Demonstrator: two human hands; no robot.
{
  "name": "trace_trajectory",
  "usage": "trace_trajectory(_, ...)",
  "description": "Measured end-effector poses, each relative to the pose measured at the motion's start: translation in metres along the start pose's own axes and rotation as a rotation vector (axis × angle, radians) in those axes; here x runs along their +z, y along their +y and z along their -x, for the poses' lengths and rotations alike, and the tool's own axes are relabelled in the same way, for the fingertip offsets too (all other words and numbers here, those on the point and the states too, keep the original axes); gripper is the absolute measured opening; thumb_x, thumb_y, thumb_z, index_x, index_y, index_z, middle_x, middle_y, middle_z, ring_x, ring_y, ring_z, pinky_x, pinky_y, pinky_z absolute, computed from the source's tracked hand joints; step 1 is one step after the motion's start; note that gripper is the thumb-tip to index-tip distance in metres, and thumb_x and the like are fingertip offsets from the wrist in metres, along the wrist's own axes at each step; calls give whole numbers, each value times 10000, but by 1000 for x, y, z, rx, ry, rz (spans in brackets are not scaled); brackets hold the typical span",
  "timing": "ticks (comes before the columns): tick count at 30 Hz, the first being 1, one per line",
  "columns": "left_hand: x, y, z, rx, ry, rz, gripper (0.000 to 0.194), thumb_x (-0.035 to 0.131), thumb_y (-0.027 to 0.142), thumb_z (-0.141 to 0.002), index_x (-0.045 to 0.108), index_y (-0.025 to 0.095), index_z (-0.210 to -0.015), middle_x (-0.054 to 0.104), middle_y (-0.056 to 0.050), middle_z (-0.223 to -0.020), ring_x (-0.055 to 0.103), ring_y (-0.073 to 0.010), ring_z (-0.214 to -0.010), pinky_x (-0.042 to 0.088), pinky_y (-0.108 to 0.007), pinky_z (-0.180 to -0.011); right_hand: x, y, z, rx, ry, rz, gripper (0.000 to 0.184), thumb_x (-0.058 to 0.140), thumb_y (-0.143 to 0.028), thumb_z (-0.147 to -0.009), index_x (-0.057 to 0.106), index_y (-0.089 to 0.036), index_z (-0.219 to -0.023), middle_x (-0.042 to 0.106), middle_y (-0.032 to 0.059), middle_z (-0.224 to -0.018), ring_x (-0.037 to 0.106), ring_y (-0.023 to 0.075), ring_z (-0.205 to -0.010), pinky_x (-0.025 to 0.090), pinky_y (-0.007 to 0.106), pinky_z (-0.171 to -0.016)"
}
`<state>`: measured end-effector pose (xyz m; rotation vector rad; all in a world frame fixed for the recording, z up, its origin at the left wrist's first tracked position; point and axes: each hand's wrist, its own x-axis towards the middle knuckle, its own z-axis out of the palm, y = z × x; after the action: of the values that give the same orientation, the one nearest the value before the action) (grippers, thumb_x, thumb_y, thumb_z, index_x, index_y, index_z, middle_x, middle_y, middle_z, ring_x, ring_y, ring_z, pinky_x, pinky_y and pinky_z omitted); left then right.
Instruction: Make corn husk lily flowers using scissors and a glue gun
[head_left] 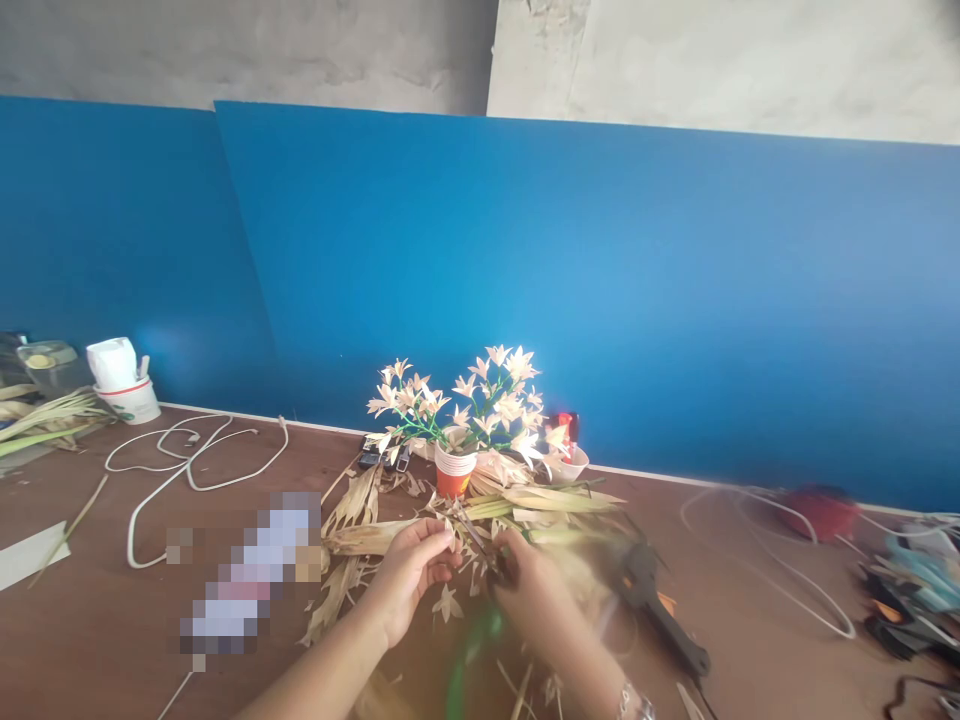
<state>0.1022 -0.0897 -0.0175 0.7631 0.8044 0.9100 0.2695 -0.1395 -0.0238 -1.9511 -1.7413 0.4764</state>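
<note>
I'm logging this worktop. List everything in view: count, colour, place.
Wall: one, grey, top
Panels: two, blue, behind table
Table: one, brown, lower half
Cup: at least one, orange-white, centre
Flowers: many, cream, around cup
Bowl: one, white, right of cup
Husks: many, tan, centre
Loose flower: one, cream, front centre
Glue gun: one, black, front right
Tub: one, white, rear left
Cables: several, white, both sides
Paper: one, white, left edge
Red item: one, red, right
Pixelated patch: one, mixed, left
Clutter: uncountable, mixed, right edge
Bladed tool: one, grey, centre
Left hand: one, bare, centre
Right hand: one, bare, centre, holding bladed tool
</note>
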Motion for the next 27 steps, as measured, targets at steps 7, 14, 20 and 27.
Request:
trace_trajectory(7, -3, -5, -2, 19, -17, -74, 194, 741, 246, -651, 664, 139, -794, 647, 1, -666, 584, -106, -634, 419, -211, -599, 5, 7, 6, 89, -19, 411, 152, 546, -92, -625, 565, -177, -750, 615, 116, -827, 569, 229, -755, 349, 280, -595)
trace_trajectory(14, -2, -4, -2, 15, -10, -191, 278, 755, 251, -616, 688, 127, -856, 674, -17, -663, 592, -126, -618, 440, -248, -625, -4, 17, 1, 120, -140, 157, 267, 628, -123, -564, 583, -185, -819, 584, 4, -653, 536, 172, -628, 312, 232, -520)
trace_trajectory(20, -2, -12, -3, -15, -41, -258, 343, 788, 260, -574, 629, 151, -859, 642, 13, -555, 576, -132, -527, 401, -238, -533, -13, -9, 6, -295, 56, -6, 446, 486, -31, -720, 592, -257, -1089, 620, 27, -955, 568, 167, -837, 399, 248, -700)
trace_trajectory(27, 0, -10, 1, 109, -118, -495, 207, 658, 352, -722, 680, 168, -812, 687, -53, -733, 613, -200, -673, 437, -281, -594, -6, -9, 5, -399, 86, 70, 188, 478, -107, -852, 634, -194, -795, 609, 27, -773, 540, 161, -744, 383, 250, -654)
